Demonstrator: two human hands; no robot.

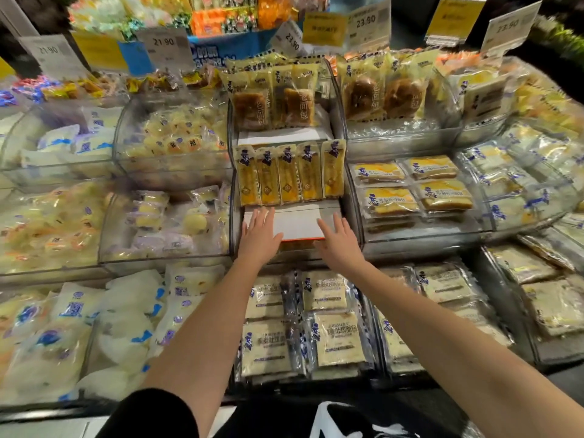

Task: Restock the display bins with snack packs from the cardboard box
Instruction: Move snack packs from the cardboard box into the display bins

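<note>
Now both hands are seen stretched into the middle bin (233, 216) at the centre of the display: the left hand (259, 237) and the right hand (339, 241) are laid palm-down on a white panel (297, 222), fingers straight and spread, nothing grasped in either. At twelve o'clock from the hands, a row of five yellow snack packs (289, 173) is stood upright, side by side, across the back of that bin, and that much can be counted as stocked. The front half, under the hands, is left bare white, so this bin is judged to be partway done at best, with more packs needed there. Further up at twelve o'clock, brown bread packs (275, 99) are stood in the upper bin, with a white gap shown below them. At three, nine and six o'clock the neighbouring bins are seen well filled. The cardboard box itself cannot be picked out: whether the white panel with its orange front edge is part of it, or just a shelf riser, cannot be told. Print on the packs is blurred, the price tags (164, 45) at eleven o'clock are only partly legible, and the frame's edges are smeared by the wide lens.
</note>
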